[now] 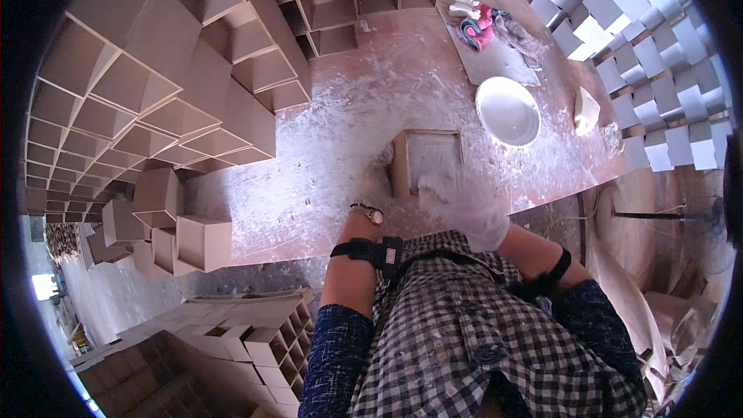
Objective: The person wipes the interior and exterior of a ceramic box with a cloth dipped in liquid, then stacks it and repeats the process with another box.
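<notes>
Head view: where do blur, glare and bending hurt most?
In the head view, the right hand is smeared, probably by motion, over the small box; in the head view, the bright patch at far left is blown out; in the head view, the stacked cardboard boxes at left bend toward the black rim.

Wkshop w/ stacked cardbd boxes (155, 54)

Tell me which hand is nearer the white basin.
Right. The right hand is at the box's near right corner, on the near side of the basin; the left hand is at the box's left side, farther away.
</notes>
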A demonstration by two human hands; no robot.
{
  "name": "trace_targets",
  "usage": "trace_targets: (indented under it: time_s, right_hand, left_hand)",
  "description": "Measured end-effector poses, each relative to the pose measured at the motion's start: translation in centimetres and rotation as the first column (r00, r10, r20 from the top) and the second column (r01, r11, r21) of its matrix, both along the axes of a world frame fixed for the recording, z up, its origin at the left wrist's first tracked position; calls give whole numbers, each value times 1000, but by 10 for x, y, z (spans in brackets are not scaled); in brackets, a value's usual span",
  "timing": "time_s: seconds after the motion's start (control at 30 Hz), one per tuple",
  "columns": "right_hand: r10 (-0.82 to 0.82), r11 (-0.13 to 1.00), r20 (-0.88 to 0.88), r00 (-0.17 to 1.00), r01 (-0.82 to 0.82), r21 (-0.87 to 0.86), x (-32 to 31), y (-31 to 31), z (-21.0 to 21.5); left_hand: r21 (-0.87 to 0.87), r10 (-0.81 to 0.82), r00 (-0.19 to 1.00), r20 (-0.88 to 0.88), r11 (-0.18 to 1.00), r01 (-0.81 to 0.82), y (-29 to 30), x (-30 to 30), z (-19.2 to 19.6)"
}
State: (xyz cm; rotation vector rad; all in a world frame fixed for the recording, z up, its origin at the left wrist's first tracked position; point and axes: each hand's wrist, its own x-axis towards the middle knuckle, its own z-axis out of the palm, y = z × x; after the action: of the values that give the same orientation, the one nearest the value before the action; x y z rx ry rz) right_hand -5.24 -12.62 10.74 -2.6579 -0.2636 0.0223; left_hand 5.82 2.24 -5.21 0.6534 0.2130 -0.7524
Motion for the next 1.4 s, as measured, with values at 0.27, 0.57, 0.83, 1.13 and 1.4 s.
trace_targets:
  time_s: [0.27, 0.57, 0.83, 1.13, 1.4]
  right_hand:
    - [16, 935, -103, 995, 22, 354, 49, -24, 5]
    - [3, 1000, 42, 999, -3, 16, 32, -26, -12]
    - [-147, 987, 40, 988, 143, 77, 21, -5, -23]
    - [-407, 855, 25, 913, 371, 363, 60, -9, -14]
    - [-92, 988, 169, 981, 68, 139, 12, -4, -11]
  left_hand:
    - [-172, -90, 975, -205, 984, 55, -3, 13, -12]
    - [-30, 20, 990, -140, 999, -24, -8, -4, 9]
    - [-95, -65, 987, -148, 994, 51, 0, -8, 0]
    - [-31, 24, 998, -51, 999, -26, -5, -2, -18]
    - [-167, -82, 976, -202, 985, 48, -7, -15, 50]
